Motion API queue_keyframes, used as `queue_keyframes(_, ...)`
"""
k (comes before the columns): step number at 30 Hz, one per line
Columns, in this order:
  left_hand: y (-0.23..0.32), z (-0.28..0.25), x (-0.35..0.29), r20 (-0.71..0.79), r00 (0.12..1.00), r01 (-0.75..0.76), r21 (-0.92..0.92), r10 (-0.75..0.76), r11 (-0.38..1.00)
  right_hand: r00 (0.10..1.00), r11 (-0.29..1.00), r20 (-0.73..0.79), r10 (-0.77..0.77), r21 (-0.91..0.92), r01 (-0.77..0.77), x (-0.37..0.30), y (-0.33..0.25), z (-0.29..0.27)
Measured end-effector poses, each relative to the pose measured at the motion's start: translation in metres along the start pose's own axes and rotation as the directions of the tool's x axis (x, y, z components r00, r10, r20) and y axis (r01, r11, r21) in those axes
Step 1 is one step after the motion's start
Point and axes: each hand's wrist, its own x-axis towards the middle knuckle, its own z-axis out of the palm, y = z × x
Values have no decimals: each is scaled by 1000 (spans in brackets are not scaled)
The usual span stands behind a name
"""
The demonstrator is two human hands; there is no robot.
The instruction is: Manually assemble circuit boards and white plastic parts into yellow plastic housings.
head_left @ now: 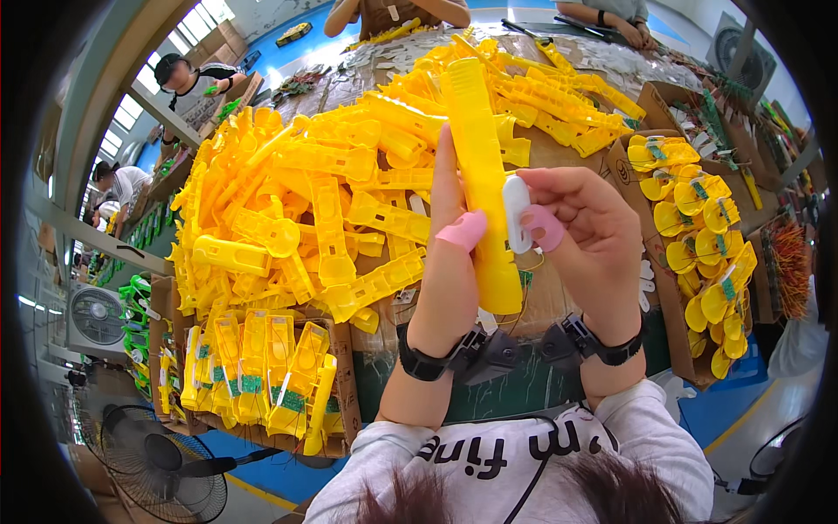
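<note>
A long yellow plastic casing (474,131) stands nearly upright in front of me, and my left hand (447,275) grips it with the thumb pressed on its face. My right hand (602,240) pinches a small white oval plastic piece (517,214) between thumb and fingers, close against the casing's right edge. Whether the white piece is seated in the casing, I cannot tell. Both thumbs wear pink finger covers. At the casing's lower end, a bit of green circuit board (525,278) and thin wires show.
Behind my hands lies a big heap of yellow casings (332,192). A cardboard box (349,384) at the near left holds casings with green boards; another box (690,349) at right holds more yellow parts. White pieces (646,284) lie by my right wrist. Co-workers sit beyond.
</note>
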Motion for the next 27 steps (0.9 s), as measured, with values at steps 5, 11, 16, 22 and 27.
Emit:
queue_keyframes(5,3,3,-2,-4,1000,17,29,-17,999,1000,1000,-23,12,-16,-12,-1,-2,9)
queue_keyframes(11,-10,-6,-9,-40,997,76,249,-69,966,992,989,-57,-110,-102,104,0,8,10)
queue_keyframes(16,-5,1,-6,61,989,-151,431,138,890,986,973,-37,-163,-172,155,0,5,6)
queue_keyframes(22,1,0,-11,103,977,-211,428,184,879,979,961,20,-201,-190,202,-3,-3,7)
queue_keyframes(27,13,-2,-25,81,986,-168,364,148,916,914,859,143,-378,-313,405,-8,-11,15)
